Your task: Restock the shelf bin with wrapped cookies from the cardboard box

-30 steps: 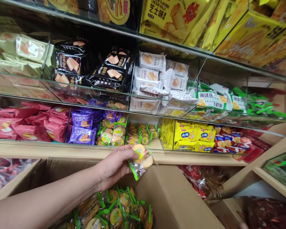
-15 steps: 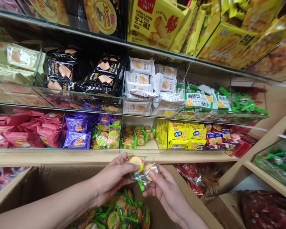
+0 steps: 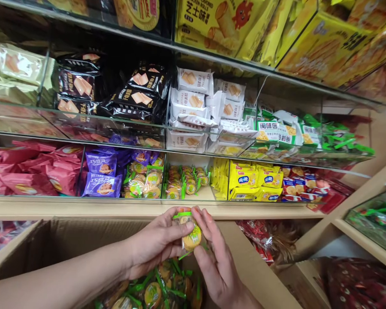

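Over an open cardboard box (image 3: 83,234), my left hand (image 3: 157,240) is closed on clear-wrapped round sandwich biscuits (image 3: 191,238) with green-edged wrappers, its thumb across the front one. How many packets lie behind it is hidden. From the right, my right hand (image 3: 220,257) cups the same biscuits, fingertips at their upper edge and thumb at the lower right. More such biscuit packets (image 3: 152,294) are heaped in the box below. Matching packets stand in two bins of the lowest shelf, the left one (image 3: 144,180) fuller than the right one (image 3: 188,182).
Glass-fronted shelves rise ahead, with a wooden ledge (image 3: 83,210) below them. Beside the biscuits are purple packets (image 3: 102,184) and yellow packets (image 3: 255,182). Black packets (image 3: 141,92) and white packets (image 3: 193,101) fill the shelf above. Red bags (image 3: 257,240) lie right of the box.
The biscuit packets, fanned apart between both hands before, are now together in my left hand. My right hand's pinch has loosened, with its fingers straightened along their side. The view has shifted slightly.
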Motion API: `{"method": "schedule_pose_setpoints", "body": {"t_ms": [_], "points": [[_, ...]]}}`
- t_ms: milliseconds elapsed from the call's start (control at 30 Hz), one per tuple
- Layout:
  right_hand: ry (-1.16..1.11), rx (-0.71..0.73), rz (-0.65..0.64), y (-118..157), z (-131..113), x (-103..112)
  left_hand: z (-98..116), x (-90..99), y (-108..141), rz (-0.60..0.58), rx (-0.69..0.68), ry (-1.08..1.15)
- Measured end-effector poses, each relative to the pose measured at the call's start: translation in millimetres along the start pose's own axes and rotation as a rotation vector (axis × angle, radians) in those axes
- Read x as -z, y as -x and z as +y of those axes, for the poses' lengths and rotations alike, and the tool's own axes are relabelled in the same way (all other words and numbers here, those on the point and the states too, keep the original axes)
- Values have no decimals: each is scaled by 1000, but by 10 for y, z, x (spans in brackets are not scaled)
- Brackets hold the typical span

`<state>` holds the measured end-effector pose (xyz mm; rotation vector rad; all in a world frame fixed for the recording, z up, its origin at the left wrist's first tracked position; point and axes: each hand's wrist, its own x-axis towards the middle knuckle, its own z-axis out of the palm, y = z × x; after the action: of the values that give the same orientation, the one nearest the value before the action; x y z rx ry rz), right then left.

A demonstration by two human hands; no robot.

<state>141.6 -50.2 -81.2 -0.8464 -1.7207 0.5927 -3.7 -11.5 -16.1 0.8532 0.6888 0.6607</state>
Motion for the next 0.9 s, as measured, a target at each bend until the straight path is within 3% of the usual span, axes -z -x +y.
{"method": "schedule_pose_setpoints", "body": {"t_ms": [167,267,367,533,700,800,900], "points": [[-128,-198,198,-17,44,-46,40,14,-40,40,-61,38],[-269,-301,213,-45,99,-59,52,29,-41,22,-71,32],[-293,-333,178,-49,135,-46,37,19,-27,76,-91,-2],[-3,-271,178,-7,140,-71,-10,-4,-31,79,-97,-130],[141,-359,145,-60,81,28,-27,35,-53,87,-81,-236],[408,-192,118,-308,23,293,-9,38,-43,154,-18,-265],[772,-10,71,-756,17,537,18,15,-36,233,1,-339]]}}
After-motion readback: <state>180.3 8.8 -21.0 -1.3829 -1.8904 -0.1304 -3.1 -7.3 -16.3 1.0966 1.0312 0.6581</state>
